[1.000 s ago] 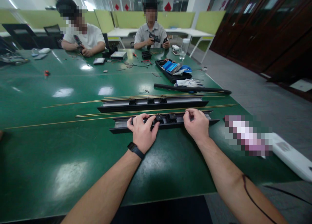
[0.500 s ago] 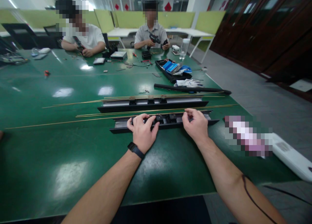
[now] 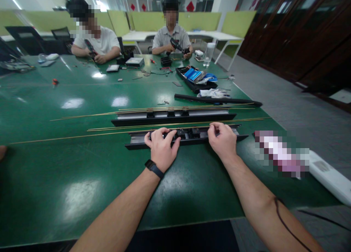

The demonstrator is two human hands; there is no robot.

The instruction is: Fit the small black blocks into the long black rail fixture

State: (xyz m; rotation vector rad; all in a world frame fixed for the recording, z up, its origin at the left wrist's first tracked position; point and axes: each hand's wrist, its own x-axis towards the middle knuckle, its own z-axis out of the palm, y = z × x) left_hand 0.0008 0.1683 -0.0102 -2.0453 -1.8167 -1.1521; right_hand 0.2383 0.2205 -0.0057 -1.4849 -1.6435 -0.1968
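Observation:
A long black channel with a silvery inside (image 3: 134, 139) lies across the table in front of me, with several black blocks (image 3: 195, 132) set in it. My left hand (image 3: 162, 146), with a dark watch on the wrist, curls over the channel's left half. Its fingers and thumb close around a black block (image 3: 180, 132) there, partly hidden. Over the right half, my right hand (image 3: 223, 140) pinches at the far edge, where a thin brass rod (image 3: 55, 139) runs in from the left. The exact pinch point is hidden by the fingers.
Behind lies a second black channel (image 3: 175, 119) with more brass rods across it. Farther back are a black tube (image 3: 216, 99), gloves (image 3: 214, 93) and a black tray (image 3: 193, 85) of blue items. Two people with drills sit opposite. A white device (image 3: 327, 173) is at right.
The whole view has shifted slightly to the right. Both hands keep the same pose and place on the channel.

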